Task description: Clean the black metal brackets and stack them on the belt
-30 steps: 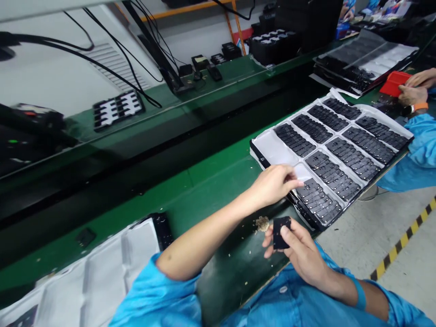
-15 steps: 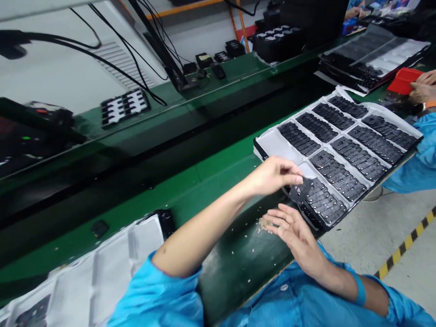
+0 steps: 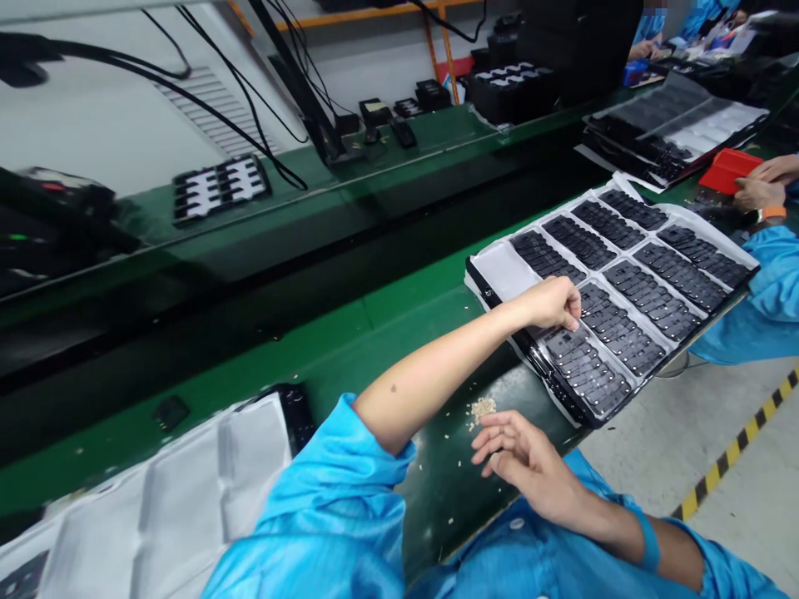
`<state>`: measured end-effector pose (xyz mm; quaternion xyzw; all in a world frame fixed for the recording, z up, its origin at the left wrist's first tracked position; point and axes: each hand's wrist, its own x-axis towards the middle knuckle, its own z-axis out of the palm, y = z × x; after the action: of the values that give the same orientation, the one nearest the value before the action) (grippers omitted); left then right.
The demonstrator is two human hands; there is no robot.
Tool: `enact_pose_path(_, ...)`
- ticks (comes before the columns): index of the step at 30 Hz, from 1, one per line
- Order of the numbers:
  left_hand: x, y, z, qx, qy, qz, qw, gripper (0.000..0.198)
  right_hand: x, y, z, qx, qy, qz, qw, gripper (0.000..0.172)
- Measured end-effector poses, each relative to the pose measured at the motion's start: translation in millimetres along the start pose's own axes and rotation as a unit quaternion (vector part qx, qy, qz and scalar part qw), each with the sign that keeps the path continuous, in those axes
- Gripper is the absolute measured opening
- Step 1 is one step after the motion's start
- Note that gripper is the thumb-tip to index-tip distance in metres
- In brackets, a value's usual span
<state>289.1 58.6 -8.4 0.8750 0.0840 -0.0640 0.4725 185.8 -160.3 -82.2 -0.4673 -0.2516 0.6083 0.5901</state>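
1. Parts (image 3: 652,301), flat and black, lie overlapping in rows inside a tray (image 3: 550,380) on the green bench (image 3: 437,507); pale dividers run between the rows, and at the far left corner we see bare white lining (image 3: 499,270).
2. We find the person's left hand (image 3: 553,301) reaching across the tray's left end, above the near and far rows. Its fingers are curled down with the tips drawn together; we cannot tell whether they grip a part.
3. The person's right hand (image 3: 537,470) hovers over the bench's near edge, palm turned partly upward, its fingers loosely bent and apart. A blue band (image 3: 649,541) circles the wrist.
4. Just beyond those fingers we notice a small heap of pale bits (image 3: 483,408), with a few more scattered around it.
5. To the left we see a second tray (image 3: 181,491), lined in white, and near its far edge a small black piece (image 3: 171,412).
6. On our right, a co-worker's hands (image 3: 758,193) hold a red object (image 3: 727,172), near a stack of trays (image 3: 677,125).
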Motion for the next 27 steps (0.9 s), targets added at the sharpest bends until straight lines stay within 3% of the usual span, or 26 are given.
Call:
enact_pose_path(6, -7.6, 5.3, 0.8, 0.165, 0.04, -0.009, 0.985, 0.015, -0.3, 5.7, 0.3, -0.019, -0.007, 0.007, 1.0, 0.035)
enact_pose_path(13, -18.5, 5.9, 3.5, 0.176, 0.023, -0.004, 0.984, 0.019, 2.2, 5.7, -0.1, -0.063, -0.014, 0.022, 0.998, 0.023)
enact_pose_path(16, -29.3, 6.2, -2.4, 0.175, 0.04, -0.004, 0.984, 0.015, 1.4, 6.9, -0.8, -0.088, -0.019, 0.015, 0.996, 0.017)
enact_pose_path(20, -68.9, -0.3, -15.2, 0.145, 0.103, -0.003, 0.984, 0.004, -1.9, 11.8, -8.7, -0.142, -0.046, -0.032, 0.988, 0.019)
enact_pose_path(24, -127.1, -29.7, -25.3, 0.108, 0.158, -0.017, 0.981, 0.021, 7.4, 15.6, -14.7, -0.215, -0.102, -0.068, 0.969, 0.029)
enact_pose_path(27, -176.3, -68.8, -43.5, 0.124, 0.222, -0.14, 0.957, 0.027, 17.2, 18.6, -9.1, -0.232, -0.131, -0.087, 0.96, 0.03)
